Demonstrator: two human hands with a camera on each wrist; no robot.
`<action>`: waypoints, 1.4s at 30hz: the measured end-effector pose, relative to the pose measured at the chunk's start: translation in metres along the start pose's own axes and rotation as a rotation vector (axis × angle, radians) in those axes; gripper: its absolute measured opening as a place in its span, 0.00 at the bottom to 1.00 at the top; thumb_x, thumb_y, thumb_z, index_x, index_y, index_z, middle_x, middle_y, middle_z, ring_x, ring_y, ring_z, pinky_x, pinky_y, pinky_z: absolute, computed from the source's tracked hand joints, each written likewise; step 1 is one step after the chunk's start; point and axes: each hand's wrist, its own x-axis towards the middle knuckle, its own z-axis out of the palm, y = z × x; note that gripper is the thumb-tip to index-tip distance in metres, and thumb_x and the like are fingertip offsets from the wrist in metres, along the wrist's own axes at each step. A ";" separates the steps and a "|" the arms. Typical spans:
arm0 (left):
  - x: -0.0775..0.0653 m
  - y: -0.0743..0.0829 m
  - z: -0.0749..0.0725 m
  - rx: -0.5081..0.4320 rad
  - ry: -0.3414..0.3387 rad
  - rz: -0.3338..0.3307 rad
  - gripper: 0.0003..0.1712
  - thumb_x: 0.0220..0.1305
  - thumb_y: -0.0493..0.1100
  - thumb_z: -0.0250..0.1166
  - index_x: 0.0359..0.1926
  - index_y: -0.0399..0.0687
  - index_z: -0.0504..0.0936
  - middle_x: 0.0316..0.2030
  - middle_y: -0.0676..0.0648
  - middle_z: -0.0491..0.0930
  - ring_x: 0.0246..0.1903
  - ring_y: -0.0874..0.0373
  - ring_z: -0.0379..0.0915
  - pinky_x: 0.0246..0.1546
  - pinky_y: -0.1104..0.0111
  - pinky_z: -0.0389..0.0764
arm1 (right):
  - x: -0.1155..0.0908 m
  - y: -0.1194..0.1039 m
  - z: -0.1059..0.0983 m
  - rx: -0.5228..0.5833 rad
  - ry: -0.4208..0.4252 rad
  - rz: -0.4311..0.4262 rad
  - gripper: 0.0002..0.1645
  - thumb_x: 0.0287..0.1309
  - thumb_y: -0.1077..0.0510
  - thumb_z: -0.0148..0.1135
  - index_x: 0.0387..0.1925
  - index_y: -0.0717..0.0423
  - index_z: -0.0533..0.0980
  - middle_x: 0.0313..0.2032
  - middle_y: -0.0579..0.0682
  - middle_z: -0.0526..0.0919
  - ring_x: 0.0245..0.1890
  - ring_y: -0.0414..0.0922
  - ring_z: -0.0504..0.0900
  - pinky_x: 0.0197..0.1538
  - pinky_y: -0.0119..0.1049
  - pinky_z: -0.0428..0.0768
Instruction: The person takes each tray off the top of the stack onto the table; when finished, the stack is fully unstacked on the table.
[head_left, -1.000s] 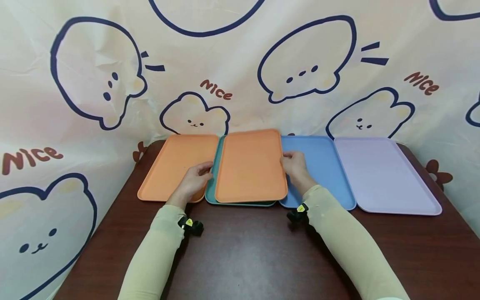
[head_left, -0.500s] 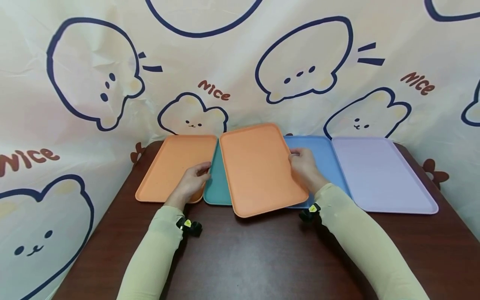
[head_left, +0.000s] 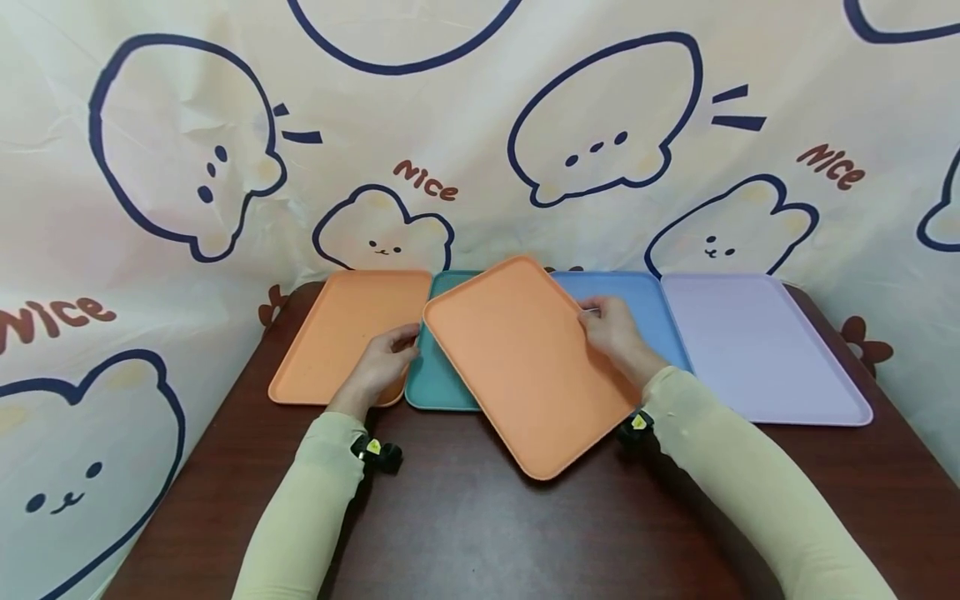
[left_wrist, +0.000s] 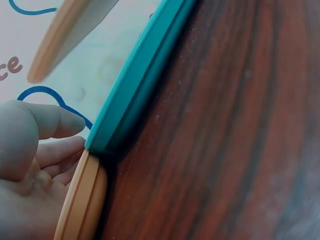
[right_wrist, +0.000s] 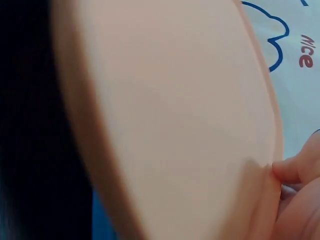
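In the head view, my right hand (head_left: 615,333) grips the right long edge of an orange tray (head_left: 528,367), held turned at a slant above a teal tray (head_left: 442,379) and a blue tray (head_left: 622,287). The right wrist view has the thumb on the rim of this orange tray (right_wrist: 185,100). My left hand (head_left: 382,362) is over the right side of another orange tray (head_left: 348,321), fingertips at the seam with the teal tray. In the left wrist view, the left hand's relaxed fingers (left_wrist: 60,122) are beside the teal tray's corner (left_wrist: 120,110), holding nothing.
A lilac tray (head_left: 765,350) lies at the right end of the row, beside the blue one. Dark brown wood forms the table (head_left: 450,517). Behind it hangs a cream cloth (head_left: 480,125) printed with bears.
My right hand has lifted the orange tray off the teal one, drawn it right and nearer, and turned it to a slant, uncovering part of the teal tray. My left hand has hardly moved.
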 end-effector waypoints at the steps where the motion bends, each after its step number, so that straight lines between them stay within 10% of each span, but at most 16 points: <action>1: 0.000 -0.001 0.000 0.004 0.002 0.004 0.31 0.84 0.37 0.53 0.82 0.37 0.64 0.83 0.36 0.61 0.84 0.40 0.53 0.83 0.47 0.61 | 0.000 0.001 0.000 -0.017 -0.004 -0.014 0.24 0.83 0.61 0.49 0.69 0.69 0.76 0.61 0.69 0.83 0.56 0.58 0.83 0.61 0.49 0.83; 42: 0.001 -0.001 -0.001 -0.019 -0.022 -0.021 0.33 0.84 0.38 0.53 0.84 0.37 0.60 0.84 0.36 0.58 0.85 0.40 0.50 0.84 0.47 0.59 | -0.056 0.014 0.001 -0.208 -0.333 -0.446 0.11 0.78 0.59 0.62 0.47 0.59 0.88 0.37 0.49 0.90 0.38 0.42 0.81 0.45 0.36 0.81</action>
